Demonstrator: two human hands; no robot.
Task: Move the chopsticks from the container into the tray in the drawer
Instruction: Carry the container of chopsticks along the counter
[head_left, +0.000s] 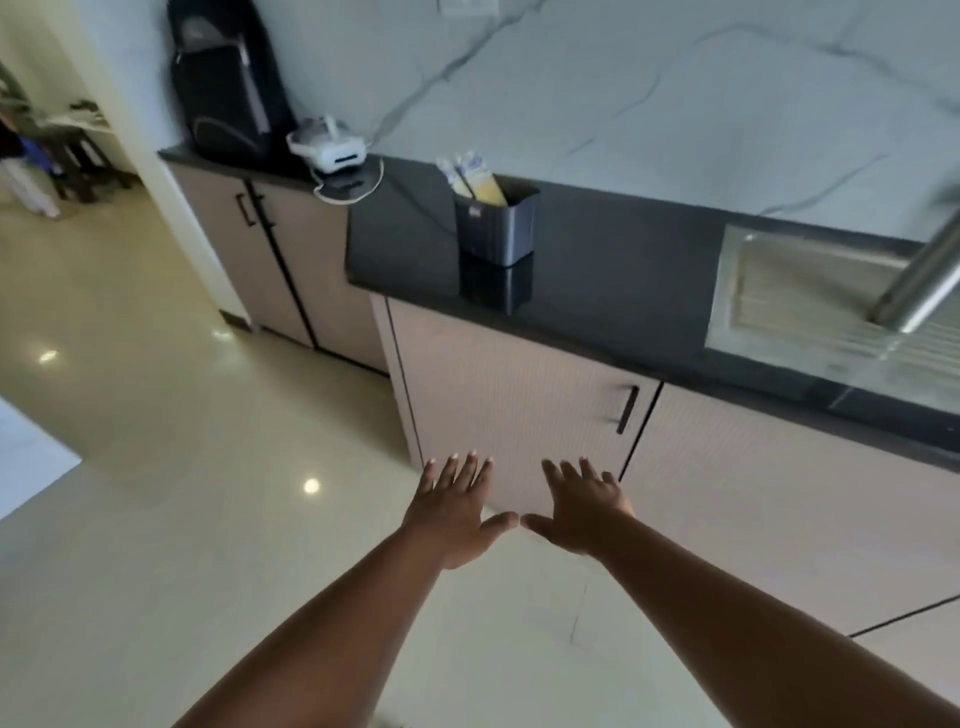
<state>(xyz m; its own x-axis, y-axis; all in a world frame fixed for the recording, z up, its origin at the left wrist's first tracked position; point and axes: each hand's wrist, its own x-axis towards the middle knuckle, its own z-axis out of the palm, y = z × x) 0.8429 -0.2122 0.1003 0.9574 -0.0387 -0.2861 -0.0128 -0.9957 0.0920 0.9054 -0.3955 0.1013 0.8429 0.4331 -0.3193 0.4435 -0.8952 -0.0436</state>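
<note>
A dark grey container (496, 223) stands on the black countertop (405, 244), near its front edge. Chopsticks (475, 176) in pale paper sleeves stick out of its top, leaning left. My left hand (454, 512) and my right hand (582, 506) are stretched out side by side, palms down, fingers spread, thumbs almost touching. Both hold nothing and hover in front of a closed beige cabinet front (498, 395), well below the container. No open drawer or tray is in view.
A black bar handle (627, 409) sits on the cabinet front's right side. A steel sink (810, 296) and a tap (924, 280) lie at the right. A black backpack (228, 78) and a white device (330, 143) stand at the back left. Glossy floor (182, 493) spreads left.
</note>
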